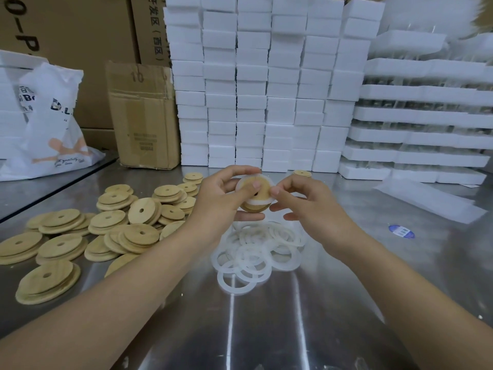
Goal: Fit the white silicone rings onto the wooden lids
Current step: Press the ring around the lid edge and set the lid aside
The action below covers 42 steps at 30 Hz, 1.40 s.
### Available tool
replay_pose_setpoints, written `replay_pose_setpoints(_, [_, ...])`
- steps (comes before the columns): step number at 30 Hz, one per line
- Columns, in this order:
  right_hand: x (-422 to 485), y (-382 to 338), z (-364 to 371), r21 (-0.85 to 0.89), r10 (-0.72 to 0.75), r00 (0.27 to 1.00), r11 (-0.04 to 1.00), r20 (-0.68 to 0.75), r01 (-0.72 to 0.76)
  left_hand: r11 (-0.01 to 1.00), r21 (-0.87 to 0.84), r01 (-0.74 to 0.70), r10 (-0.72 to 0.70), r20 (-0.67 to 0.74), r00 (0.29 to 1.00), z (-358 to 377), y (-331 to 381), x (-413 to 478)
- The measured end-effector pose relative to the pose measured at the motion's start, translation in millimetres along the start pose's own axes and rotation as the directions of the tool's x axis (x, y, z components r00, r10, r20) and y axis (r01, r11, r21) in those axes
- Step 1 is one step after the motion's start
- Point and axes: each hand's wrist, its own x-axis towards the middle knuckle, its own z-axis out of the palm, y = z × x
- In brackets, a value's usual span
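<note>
Head: left hand (217, 200), right hand (316, 208) hold maybe-ringed lid (264, 182).

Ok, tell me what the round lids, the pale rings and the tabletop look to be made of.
Lids: wood, possibly bamboo; tan, matte, with faint grain lines.
Rings: likely silicone or soft rubber; milky, translucent, matte, and one stretches round the held lid.
Tabletop: metal, seemingly stainless steel; grey, brushed, with streaky reflections of light.
</note>
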Motion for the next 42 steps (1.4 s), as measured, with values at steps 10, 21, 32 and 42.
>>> replay_pose_setpoints(10, [-0.2, -1.2, -3.7, 0.002, 0.064, 0.998, 0.998, 0.008, -0.064, 0.997, -0.066, 0.03, -0.03, -0.001, 1.0, -0.2, 0.7, 0.7])
replay_pose_setpoints(21, [-2.6, -4.0, -0.1, 0.006, 0.054, 0.997, 0.999, -0.063, -0.054, 1.0, 0.001, 0.009, -0.009, -0.002, 1.0, 4.6, -1.8, -0.9])
replay_pose_setpoints(32, [-2.6, -5.2, -3.1, -0.058, 0.14, 0.983, 0.989, 0.115, -0.134, 1.0, -0.003, -0.017, 0.017, -0.061, 0.998, 2.7, 1.3, -0.7])
replay_pose_setpoints(42, [0.9, -9.8, -16.6, 0.013, 0.264, 0.947, 0.963, 0.181, -0.271, 0.992, -0.126, 0.011, -0.019, -0.058, 0.998, 8.2, 5.3, -2.0])
